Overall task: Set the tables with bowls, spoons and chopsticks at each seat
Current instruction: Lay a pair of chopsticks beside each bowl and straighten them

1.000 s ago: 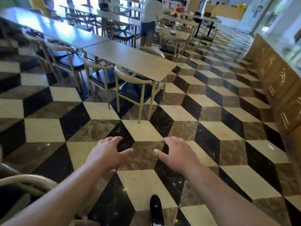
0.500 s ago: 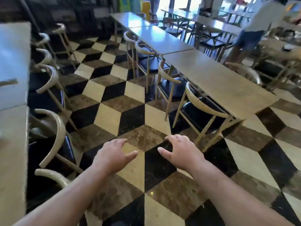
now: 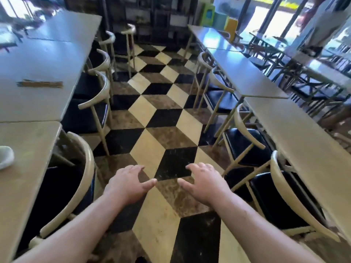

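My left hand (image 3: 127, 184) and my right hand (image 3: 205, 184) are stretched out side by side over the aisle floor, palms down, fingers relaxed, holding nothing. On the left table row (image 3: 38, 103) lies a pair of brown chopsticks (image 3: 39, 84), well ahead and left of my left hand. The rim of a white bowl (image 3: 5, 156) shows at the left edge on the nearer left table (image 3: 22, 149). The right table row (image 3: 296, 133) is bare. No spoon is visible.
An aisle of black, cream and brown tiles (image 3: 161, 130) runs ahead between the two table rows. Cream-backed chairs with black seats (image 3: 245, 147) line both sides, one close at my left (image 3: 76, 186). A person (image 3: 321, 25) stands far right near bright windows.
The view has swung left, from the open floor beside a table to an aisle between two table rows. Both hands stay empty and held out in front.
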Demonstrator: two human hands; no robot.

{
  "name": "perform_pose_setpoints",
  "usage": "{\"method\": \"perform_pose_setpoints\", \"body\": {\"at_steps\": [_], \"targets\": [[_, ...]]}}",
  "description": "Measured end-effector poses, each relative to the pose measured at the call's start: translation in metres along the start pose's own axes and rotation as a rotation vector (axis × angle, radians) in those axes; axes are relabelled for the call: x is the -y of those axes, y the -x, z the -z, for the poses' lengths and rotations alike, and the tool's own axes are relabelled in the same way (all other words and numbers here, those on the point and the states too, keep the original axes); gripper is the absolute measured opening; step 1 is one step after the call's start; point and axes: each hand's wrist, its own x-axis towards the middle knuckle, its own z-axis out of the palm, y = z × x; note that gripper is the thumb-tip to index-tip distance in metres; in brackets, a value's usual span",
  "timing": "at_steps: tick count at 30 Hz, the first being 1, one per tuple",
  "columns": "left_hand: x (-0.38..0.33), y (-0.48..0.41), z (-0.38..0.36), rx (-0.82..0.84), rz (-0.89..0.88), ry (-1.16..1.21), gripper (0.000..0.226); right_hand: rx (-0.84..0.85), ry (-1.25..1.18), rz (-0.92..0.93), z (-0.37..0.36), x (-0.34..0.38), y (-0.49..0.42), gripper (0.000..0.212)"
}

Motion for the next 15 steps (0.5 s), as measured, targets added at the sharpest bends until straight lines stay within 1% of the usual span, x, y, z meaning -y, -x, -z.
{"method": "perform_pose_setpoints", "body": {"at_steps": [4, 7, 11, 15], "targets": [[0.011, -0.063, 0.051, -0.046, 0.036, -0.004, 0.089, -0.017, -0.022, 0.041, 0.033, 0.027, -0.08, 0.071], [0.02, -0.106, 0.085, -0.092, 0.058, -0.01, 0.088, 0.011, -0.028, 0.085, 0.053, 0.048, -0.138, 0.071], [0.036, -0.161, 0.124, -0.133, 0.137, -0.002, 0.086, 0.026, -0.048, 0.172, 0.075, 0.073, -0.216, 0.071], [0.062, -0.223, 0.155, -0.189, 0.246, 0.014, 0.086, 0.025, -0.076, 0.262, 0.089, 0.099, -0.314, 0.072]]}}
